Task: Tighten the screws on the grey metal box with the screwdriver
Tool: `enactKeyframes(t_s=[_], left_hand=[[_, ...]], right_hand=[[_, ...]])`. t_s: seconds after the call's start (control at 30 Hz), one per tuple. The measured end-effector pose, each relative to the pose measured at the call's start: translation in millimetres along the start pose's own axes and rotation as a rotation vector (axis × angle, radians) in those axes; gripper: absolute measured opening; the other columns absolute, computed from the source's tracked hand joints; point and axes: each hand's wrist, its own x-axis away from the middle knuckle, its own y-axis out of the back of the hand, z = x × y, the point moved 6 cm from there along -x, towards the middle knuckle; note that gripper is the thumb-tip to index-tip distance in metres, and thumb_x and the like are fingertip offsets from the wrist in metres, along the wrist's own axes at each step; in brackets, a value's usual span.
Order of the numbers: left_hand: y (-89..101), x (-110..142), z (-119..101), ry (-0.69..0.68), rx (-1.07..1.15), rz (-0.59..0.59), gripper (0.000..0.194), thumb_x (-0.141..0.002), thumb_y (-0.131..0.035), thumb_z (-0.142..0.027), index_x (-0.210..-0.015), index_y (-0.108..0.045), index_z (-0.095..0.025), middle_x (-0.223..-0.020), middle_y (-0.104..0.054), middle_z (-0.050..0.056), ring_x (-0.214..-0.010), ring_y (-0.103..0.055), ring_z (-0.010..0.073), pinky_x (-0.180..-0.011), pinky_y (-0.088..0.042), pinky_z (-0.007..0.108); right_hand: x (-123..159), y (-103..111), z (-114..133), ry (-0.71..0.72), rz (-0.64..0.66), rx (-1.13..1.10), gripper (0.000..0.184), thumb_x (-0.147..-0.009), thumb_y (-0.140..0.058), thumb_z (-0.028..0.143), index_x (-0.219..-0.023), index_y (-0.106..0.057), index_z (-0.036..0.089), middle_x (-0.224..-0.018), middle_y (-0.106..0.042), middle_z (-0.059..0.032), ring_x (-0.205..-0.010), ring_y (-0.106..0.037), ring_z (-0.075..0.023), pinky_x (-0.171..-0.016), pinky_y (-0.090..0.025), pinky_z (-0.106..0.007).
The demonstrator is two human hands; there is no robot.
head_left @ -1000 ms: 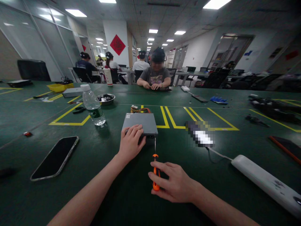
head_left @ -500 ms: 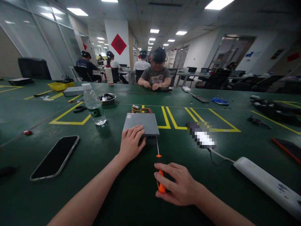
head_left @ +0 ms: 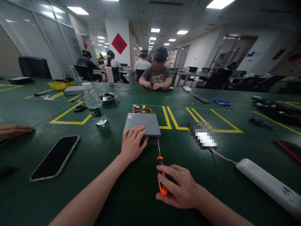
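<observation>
A grey metal computer power supply (head_left: 147, 122) lies on the green table, its coloured cables (head_left: 144, 110) bunched at the far side. My left hand (head_left: 133, 141) grips its near left corner, fingers on the top and thumb at the front face. In my right hand (head_left: 181, 186) is an orange and black screwdriver (head_left: 162, 179), held between fingers and thumb. Its shaft points away from me, and the tip is at the lower right corner of the power supply's front face. Whether the tip sits in a screw is too small to tell.
A water bottle (head_left: 95, 108), a metal bowl (head_left: 107, 98) and a phone (head_left: 56, 157) stand or lie to the left. Another person's hand (head_left: 15, 131) rests at the left edge. On the right are a lit phone (head_left: 203, 138) and a white power strip (head_left: 270, 185). A person sits opposite.
Another person's hand has come in at the left edge, where a small red item was visible. The screwdriver handle has turned slightly in my right hand. My left hand stays on the power supply.
</observation>
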Motion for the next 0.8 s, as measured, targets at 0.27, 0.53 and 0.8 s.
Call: enactKeyframes(t_s=[0.27, 0.53, 0.8], left_hand=[[1.2, 0.1, -0.5, 0.021, 0.017, -0.001, 0.021, -0.082, -0.050, -0.028, -0.103, -0.054, -0.024, -0.121, -0.057, 0.004, -0.113, -0.048, 0.0213, -0.091, -0.029, 0.041], [2.8, 2.4, 0.3, 0.075, -0.006, -0.028, 0.019, -0.082, -0.050, -0.030, -0.100, -0.055, -0.026, -0.119, -0.058, 0.003, -0.116, -0.045, 0.0232, -0.098, -0.020, 0.046], [3.5, 2.0, 2.4, 0.098, -0.004, -0.035, 0.021, -0.080, -0.053, -0.031, -0.100, -0.056, -0.026, -0.116, -0.058, 0.005, -0.110, -0.048, 0.0251, -0.091, -0.026, 0.046]], right_hand=[[0.5, 0.4, -0.8, -0.061, 0.006, -0.035, 0.035, -0.084, -0.050, 0.044, -0.100, -0.049, 0.013, -0.101, -0.064, -0.0152, -0.086, -0.064, -0.0178, -0.072, -0.051, -0.028], [-1.2, -0.1, 3.1, -0.002, -0.037, -0.008, 0.022, -0.085, -0.052, 0.034, -0.095, -0.049, 0.014, -0.099, -0.065, -0.0156, -0.072, -0.064, -0.0132, -0.065, -0.051, -0.024], [-1.3, -2.1, 4.0, 0.011, 0.039, -0.019, 0.025, -0.085, -0.046, 0.030, -0.103, -0.051, 0.013, -0.101, -0.064, -0.0163, -0.076, -0.064, -0.0170, -0.063, -0.051, -0.029]])
